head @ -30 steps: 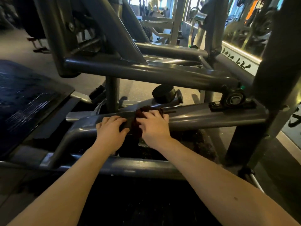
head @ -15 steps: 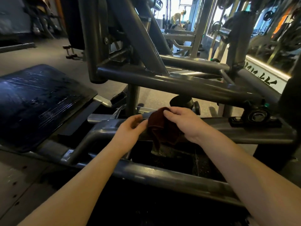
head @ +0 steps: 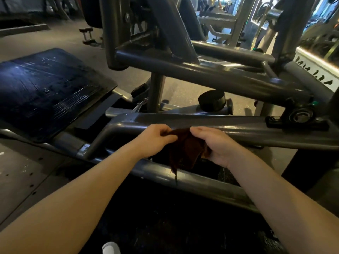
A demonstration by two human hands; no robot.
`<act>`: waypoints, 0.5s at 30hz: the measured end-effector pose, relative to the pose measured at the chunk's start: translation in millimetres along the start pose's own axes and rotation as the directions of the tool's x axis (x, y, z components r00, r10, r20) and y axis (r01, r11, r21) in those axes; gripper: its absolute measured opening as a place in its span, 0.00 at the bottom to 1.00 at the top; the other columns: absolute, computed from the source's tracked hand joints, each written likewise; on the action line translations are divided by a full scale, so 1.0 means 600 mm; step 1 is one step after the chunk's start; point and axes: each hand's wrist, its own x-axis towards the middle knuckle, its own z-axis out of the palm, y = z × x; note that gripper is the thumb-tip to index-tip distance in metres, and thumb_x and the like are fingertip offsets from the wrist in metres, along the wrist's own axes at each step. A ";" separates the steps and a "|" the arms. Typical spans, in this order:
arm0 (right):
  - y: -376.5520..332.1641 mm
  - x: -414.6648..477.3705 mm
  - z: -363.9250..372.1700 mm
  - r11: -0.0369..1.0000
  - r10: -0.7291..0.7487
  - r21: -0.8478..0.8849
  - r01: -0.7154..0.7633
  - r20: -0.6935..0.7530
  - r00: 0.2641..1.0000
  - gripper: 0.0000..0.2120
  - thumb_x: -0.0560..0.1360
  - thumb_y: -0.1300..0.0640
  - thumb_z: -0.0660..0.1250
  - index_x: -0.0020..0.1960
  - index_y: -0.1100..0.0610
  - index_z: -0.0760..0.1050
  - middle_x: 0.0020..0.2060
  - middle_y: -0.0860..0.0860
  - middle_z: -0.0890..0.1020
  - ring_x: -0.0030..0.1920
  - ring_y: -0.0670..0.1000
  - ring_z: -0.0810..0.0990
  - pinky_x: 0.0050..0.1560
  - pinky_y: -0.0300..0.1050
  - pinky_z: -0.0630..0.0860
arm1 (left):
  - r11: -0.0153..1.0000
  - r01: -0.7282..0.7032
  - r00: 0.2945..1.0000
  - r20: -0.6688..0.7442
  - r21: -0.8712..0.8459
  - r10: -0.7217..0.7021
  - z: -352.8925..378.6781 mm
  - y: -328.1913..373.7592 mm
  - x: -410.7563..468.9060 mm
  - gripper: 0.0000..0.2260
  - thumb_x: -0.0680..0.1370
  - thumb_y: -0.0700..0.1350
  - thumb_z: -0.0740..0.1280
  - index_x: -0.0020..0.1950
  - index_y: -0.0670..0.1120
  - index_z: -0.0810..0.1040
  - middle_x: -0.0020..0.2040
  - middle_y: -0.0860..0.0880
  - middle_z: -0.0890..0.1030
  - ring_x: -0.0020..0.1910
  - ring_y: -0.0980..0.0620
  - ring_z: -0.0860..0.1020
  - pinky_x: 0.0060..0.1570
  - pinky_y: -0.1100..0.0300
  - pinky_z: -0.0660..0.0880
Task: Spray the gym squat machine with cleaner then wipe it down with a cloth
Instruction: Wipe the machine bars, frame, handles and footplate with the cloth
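Left hand: pinches top edge of dark cloth. Right hand: grips its other side. Cloth hangs slack in front of the squat machine's grey rail, apparently off it. Risk: cloth may drop if either pinch eases. Hidden: cleaner bottle out of view; right-hand grip buried beneath folds.
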 end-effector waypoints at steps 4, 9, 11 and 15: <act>0.029 -0.007 -0.010 0.993 0.029 -0.116 -0.015 0.125 0.992 0.13 0.81 0.56 0.68 0.65 0.50 0.79 0.54 0.52 0.87 0.58 0.55 0.86 0.64 0.59 0.79 | 0.994 0.067 0.996 -0.047 -0.083 -0.071 -0.002 -0.003 0.001 0.10 0.83 0.47 0.65 0.54 0.42 0.81 0.48 0.44 0.82 0.50 0.46 0.81 0.56 0.50 0.76; 0.060 -0.004 -0.011 0.933 0.027 -0.357 0.036 0.171 0.985 0.16 0.77 0.65 0.73 0.63 0.52 0.81 0.52 0.51 0.88 0.54 0.50 0.86 0.63 0.55 0.80 | 0.992 0.113 0.993 -0.027 -0.050 -0.114 -0.014 -0.003 -0.001 0.12 0.83 0.50 0.63 0.54 0.44 0.81 0.48 0.42 0.82 0.48 0.44 0.81 0.56 0.48 0.76; 0.067 0.000 -0.008 0.873 0.026 -0.484 0.059 0.167 0.986 0.14 0.75 0.61 0.76 0.59 0.50 0.83 0.49 0.49 0.88 0.52 0.50 0.87 0.59 0.54 0.81 | 0.993 0.119 0.993 0.011 -0.014 -0.119 -0.011 -0.002 -0.001 0.10 0.84 0.50 0.63 0.55 0.45 0.81 0.51 0.41 0.83 0.50 0.43 0.82 0.55 0.49 0.77; 0.075 0.003 0.006 0.929 0.013 -0.368 0.049 0.164 0.986 0.15 0.72 0.54 0.78 0.56 0.59 0.82 0.49 0.53 0.88 0.51 0.52 0.87 0.51 0.48 0.80 | 0.995 0.097 0.995 0.029 0.023 -0.098 -0.002 -0.001 0.001 0.07 0.83 0.50 0.65 0.52 0.49 0.80 0.48 0.47 0.82 0.47 0.50 0.82 0.48 0.56 0.75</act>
